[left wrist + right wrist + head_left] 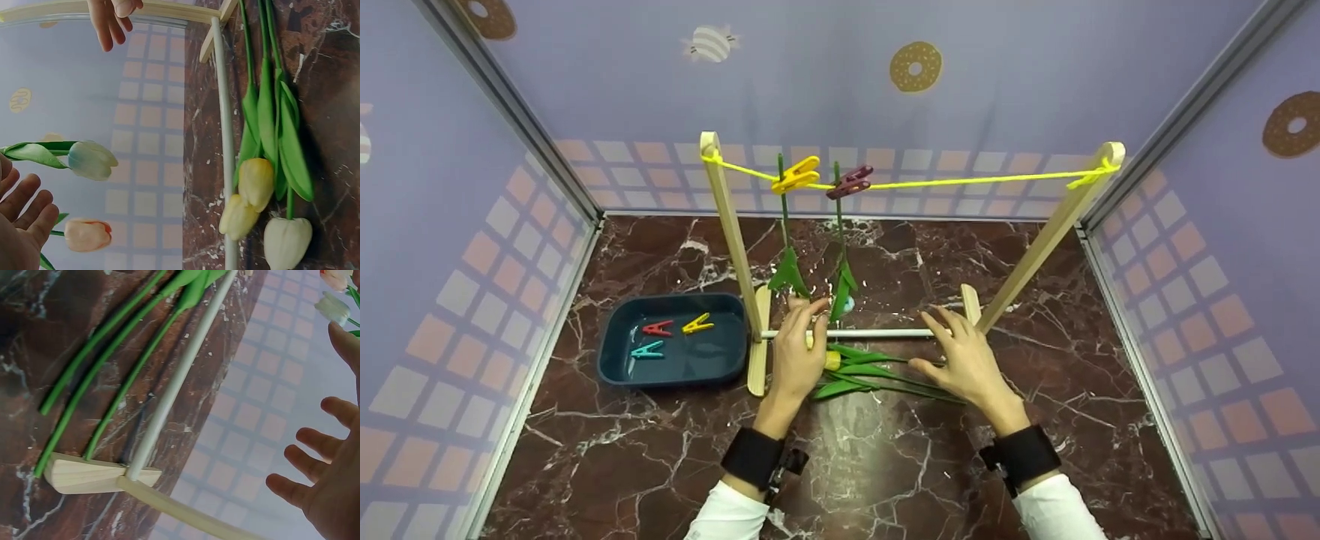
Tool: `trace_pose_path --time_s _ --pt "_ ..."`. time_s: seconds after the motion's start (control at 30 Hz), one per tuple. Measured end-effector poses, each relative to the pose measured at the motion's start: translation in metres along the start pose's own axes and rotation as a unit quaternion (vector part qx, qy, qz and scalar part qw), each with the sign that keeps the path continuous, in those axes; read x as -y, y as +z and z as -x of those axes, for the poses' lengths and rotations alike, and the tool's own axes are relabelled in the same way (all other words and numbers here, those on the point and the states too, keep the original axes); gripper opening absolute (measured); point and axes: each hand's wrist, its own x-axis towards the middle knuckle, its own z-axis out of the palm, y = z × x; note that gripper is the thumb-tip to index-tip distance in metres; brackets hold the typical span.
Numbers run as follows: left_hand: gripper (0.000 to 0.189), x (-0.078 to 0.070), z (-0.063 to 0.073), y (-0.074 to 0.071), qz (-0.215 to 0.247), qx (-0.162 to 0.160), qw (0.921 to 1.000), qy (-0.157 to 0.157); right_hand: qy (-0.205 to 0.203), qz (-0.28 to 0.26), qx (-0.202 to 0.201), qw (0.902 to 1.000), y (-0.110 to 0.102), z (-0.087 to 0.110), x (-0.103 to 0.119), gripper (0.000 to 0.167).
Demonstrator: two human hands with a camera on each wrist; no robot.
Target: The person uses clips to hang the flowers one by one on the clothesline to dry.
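Note:
My left hand (pixel 800 352) hovers with relaxed fingers near the hanging tulips, holding nothing. Spread and empty, my right hand (pixel 966 360) is above the stems of the lying tulips. Two tulips hang head down from the yellow string (pixel 960 181): a peach one (pixel 88 234) under a yellow clothespin (pixel 796 175), and a white-blue one (pixel 93 161) under a purple clothespin (pixel 850 182). On the floor lie two yellow tulips (pixel 257 184) and a white tulip (pixel 287 242), their green stems (pixel 95 360) pointing right.
A dark blue tub (pixel 675 375) on the left holds a red clothespin (pixel 658 328), a yellow one and a turquoise one. Wooden posts (pixel 731 232) carry the string, joined low by a white rod (pixel 877 334). Patterned walls (pixel 825 75) enclose the marbled surface.

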Motion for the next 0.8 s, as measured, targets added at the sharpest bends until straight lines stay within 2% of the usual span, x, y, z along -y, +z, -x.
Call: trace_pose_path --time_s 0.27,0.6,0.8 --pt "0.024 0.018 0.013 -0.017 -0.025 -0.020 0.9995 -0.003 0.034 -0.001 0.021 0.9992 0.007 0.007 -0.003 0.086" --pt "0.020 0.046 0.025 -0.051 -0.075 -0.029 0.9957 -0.045 0.045 0.013 0.040 0.9981 0.019 0.015 -0.003 0.089" --pt "0.019 0.069 0.028 -0.079 -0.107 -0.013 0.9911 -0.077 0.049 -0.007 0.061 0.9969 0.029 0.018 0.001 0.088"
